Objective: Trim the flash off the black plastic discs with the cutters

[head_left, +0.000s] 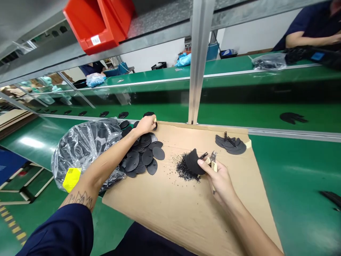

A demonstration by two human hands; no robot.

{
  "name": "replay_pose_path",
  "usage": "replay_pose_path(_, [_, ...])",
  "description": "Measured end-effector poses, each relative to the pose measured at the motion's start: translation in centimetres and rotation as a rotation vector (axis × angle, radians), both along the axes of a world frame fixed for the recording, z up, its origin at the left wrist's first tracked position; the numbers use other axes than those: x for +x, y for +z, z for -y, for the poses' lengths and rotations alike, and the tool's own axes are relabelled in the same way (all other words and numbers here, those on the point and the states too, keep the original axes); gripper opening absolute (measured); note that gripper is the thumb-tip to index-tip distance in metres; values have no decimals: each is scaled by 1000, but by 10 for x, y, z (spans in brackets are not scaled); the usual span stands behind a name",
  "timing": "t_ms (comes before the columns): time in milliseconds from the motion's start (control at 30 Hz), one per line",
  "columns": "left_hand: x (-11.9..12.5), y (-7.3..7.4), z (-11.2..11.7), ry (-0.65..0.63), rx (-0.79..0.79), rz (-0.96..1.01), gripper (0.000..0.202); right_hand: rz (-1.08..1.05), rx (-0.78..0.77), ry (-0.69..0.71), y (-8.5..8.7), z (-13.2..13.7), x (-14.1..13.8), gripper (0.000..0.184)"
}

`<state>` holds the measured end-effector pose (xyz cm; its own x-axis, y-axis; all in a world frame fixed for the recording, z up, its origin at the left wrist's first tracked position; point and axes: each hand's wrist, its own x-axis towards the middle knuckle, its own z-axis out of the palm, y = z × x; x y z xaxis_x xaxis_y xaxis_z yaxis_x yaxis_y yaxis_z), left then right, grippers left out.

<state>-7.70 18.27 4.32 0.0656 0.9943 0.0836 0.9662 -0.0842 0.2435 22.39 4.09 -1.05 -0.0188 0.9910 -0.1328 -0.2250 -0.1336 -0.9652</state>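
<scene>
My left hand [146, 124] reaches far forward and is closed on a black plastic disc [149, 114] at the edge of the green conveyor belt [239, 113]. My right hand [217, 174] grips a small pair of cutters [212, 158] and also pinches a black disc [192, 161] against them. Beneath it lies a heap of black trimmings [183, 170] on the cardboard sheet [173, 206]. A spread of loose black discs [144, 154] lies by my left forearm.
A clear plastic bag [82, 145] full of black discs sits at the left. A small stack of discs [230, 144] lies at the cardboard's far right. Single discs ride the belt. A metal post [198, 60] rises ahead; red bins [98, 23] hang above. Another person's arm [309, 37] shows far right.
</scene>
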Motion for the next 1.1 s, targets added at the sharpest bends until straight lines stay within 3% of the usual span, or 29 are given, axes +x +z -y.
replay_pose_path(100, [17,11,19,-136,50,135,37,-13,-35,1,4,3,-1,49])
replay_pose_path(200, [43,11,60,-383,194,488,30,12,-39,-28,9,7,-4,45])
replay_pose_path(300, [71,-3,107,-510,275,745,23,83,-13,45,11,10,-6,39])
replay_pose_path(433, [94,-29,144,-546,194,846,34,121,-23,142,12,12,-6,38])
replay_pose_path(600, [96,-51,147,-376,157,901,16,122,-73,245,16,13,-7,41])
replay_pose_path(733, [97,-64,145,-337,12,1117,22,128,-93,256,18,15,-9,43])
replay_pose_path(833, [98,-71,148,-250,9,1212,24,135,-99,254,17,19,-13,43])
replay_pose_path(967, [97,-72,153,-200,136,1137,20,216,-88,189,11,23,-16,38])
replay_pose_path(1100, [91,-65,153,-293,235,949,31,221,-99,77,6,21,-14,36])
